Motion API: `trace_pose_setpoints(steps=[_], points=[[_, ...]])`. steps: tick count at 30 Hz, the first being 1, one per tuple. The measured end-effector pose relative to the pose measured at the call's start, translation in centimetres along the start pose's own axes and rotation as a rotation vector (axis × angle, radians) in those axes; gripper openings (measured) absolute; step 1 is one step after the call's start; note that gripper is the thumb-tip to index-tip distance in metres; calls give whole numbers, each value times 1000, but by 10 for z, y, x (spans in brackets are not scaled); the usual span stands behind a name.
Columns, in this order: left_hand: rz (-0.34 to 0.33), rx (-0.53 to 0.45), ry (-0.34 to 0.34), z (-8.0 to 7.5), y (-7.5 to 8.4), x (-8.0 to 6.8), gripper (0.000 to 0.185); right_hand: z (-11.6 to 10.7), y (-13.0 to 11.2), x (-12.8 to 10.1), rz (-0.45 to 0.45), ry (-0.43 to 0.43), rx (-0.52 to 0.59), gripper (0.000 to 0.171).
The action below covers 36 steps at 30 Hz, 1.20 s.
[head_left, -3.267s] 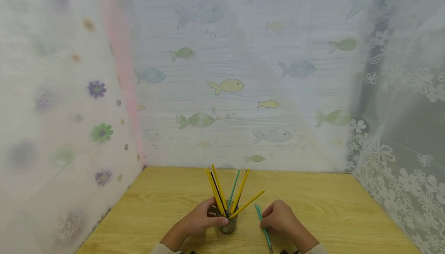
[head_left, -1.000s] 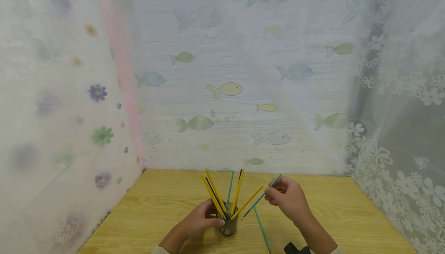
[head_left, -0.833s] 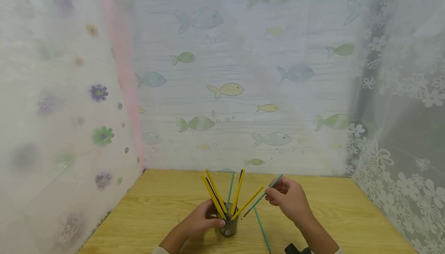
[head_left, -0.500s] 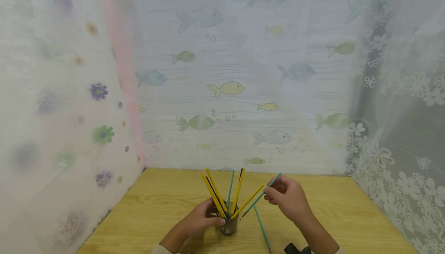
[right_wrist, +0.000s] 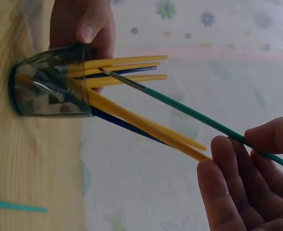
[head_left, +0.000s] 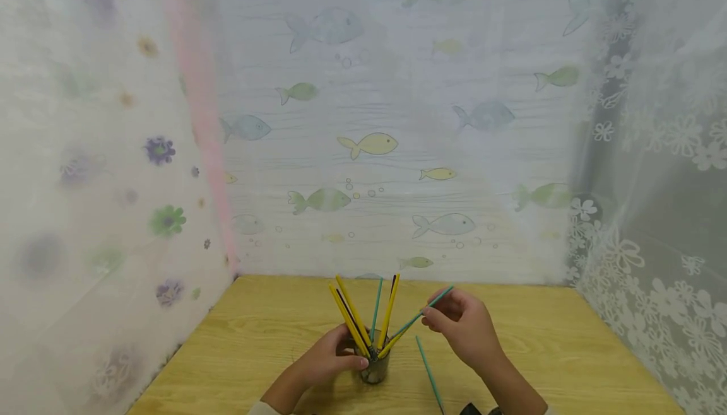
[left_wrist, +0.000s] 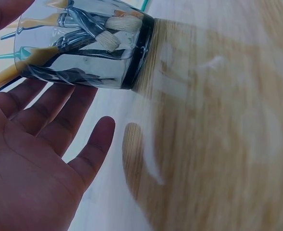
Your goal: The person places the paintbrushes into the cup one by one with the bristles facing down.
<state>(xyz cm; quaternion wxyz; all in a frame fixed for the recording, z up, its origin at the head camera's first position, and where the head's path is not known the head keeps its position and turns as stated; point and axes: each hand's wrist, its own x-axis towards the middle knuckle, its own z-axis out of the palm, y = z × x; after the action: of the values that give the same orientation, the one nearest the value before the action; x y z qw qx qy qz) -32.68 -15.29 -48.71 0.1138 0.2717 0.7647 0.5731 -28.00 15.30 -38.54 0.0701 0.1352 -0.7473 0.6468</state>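
A clear glass cup [head_left: 373,369] stands near the table's front edge and holds several yellow brushes [head_left: 348,311], a dark one and a teal one. My left hand [head_left: 341,355] grips the cup from the left, with the thumb [right_wrist: 86,24] on its rim and the palm [left_wrist: 35,159] beside the glass [left_wrist: 83,48]. My right hand [head_left: 434,314] pinches a teal brush [head_left: 431,304] by its upper end. The brush slants down and left, and its lower end [right_wrist: 108,72] is at the mouth of the cup [right_wrist: 50,82]. Another teal brush [head_left: 428,374] lies on the table [head_left: 255,339], right of the cup.
Sheer curtains printed with fish and flowers close in the wooden table on the left, back and right. Bare wood shows to the left of the cup and to the right of my right hand. The loose teal brush [right_wrist: 11,206] lies near the front edge.
My right hand lifted a teal brush off the table, then moved it left and down, bringing its lower end to the cup's mouth. My left hand stayed on the cup.
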Motion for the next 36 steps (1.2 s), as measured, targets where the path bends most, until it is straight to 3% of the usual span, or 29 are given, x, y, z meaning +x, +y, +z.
trace_pose_setpoints(steps=[10,28,36], points=[[-7,-3,-5,0,1,0,54,13,15,0,-23,-36,-85,25],[-10,15,2,0,3,0,54,21,22,0,-27,-45,-165,20],[-1,29,18,3,3,-2,51,26,35,1,-31,-95,-192,21]])
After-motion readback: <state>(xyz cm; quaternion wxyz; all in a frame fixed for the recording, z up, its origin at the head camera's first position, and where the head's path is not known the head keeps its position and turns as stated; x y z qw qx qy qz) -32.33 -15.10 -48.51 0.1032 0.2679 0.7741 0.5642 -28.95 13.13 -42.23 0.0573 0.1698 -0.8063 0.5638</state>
